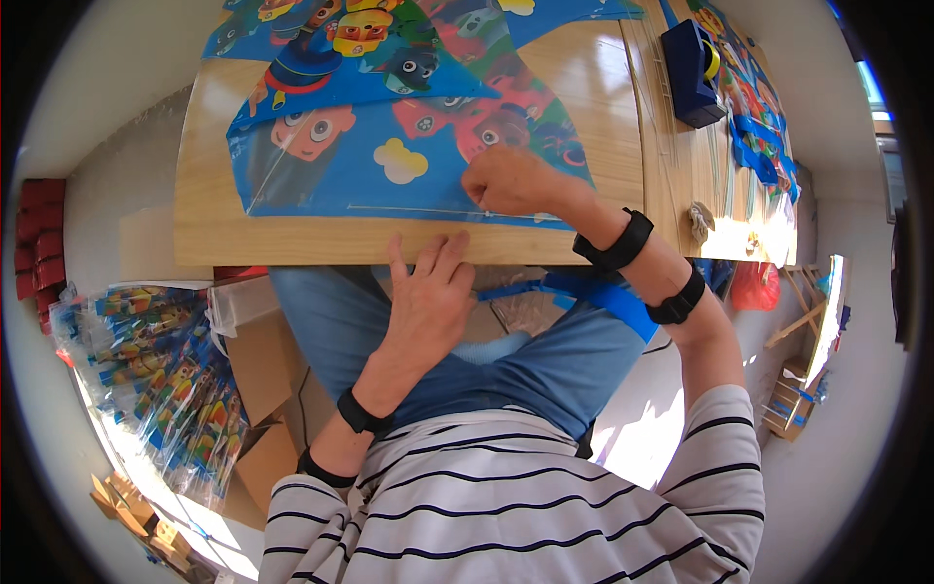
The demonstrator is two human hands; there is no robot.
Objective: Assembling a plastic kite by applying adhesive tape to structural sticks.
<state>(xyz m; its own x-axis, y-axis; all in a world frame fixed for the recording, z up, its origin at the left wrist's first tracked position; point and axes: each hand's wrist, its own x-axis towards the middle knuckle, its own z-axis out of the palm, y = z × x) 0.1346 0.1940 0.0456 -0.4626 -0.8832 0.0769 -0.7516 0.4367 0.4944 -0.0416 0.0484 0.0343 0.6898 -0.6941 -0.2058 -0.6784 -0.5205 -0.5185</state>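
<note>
On the wooden table lies a blue printed plastic sheet with cartoon figures, partly folded over itself. A thin pale rod runs along its near edge. My right hand is closed in a fist over the sheet's near right part, by the rod's right end; whatever its fingers hold is hidden. Lower and to the left, my left hand rests with its fingers spread and their tips on the table's front edge, holding nothing.
A dark blue tape dispenser with yellow tape stands at the far right. Several thin rods and a blue printed bundle lie beside it. Many wrapped printed pieces are piled at the left, near cardboard boxes. A red bag hangs at right.
</note>
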